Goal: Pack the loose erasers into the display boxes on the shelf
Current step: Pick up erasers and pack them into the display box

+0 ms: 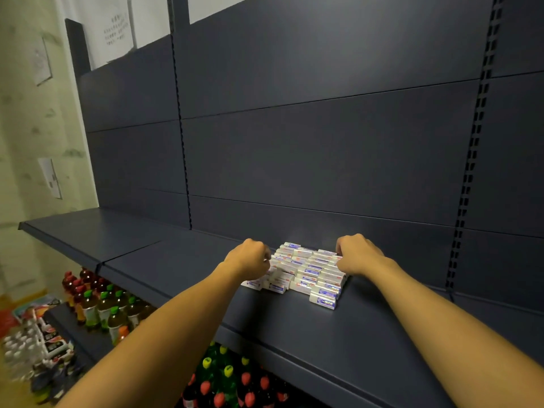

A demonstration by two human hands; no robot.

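A pile of several small white erasers (pixel 306 272) with blue and red printed sleeves lies on the dark blue shelf (pixel 182 260). They sit in rough rows, some stacked. My left hand (pixel 250 257) is at the pile's left edge, fingers curled at the erasers there. On the right edge, my right hand (pixel 357 256) has its fingers bent over the top of the pile. Both sets of fingertips are hidden behind the knuckles. No display box can be told apart from the pile.
The shelf's dark back panel (pixel 323 160) rises behind the pile. Bottles with green and red caps (pixel 109 307) stand on a lower shelf at left, and more bottles (pixel 232 378) below the shelf's front edge. Packaged goods (pixel 35 343) lie on the floor at far left.
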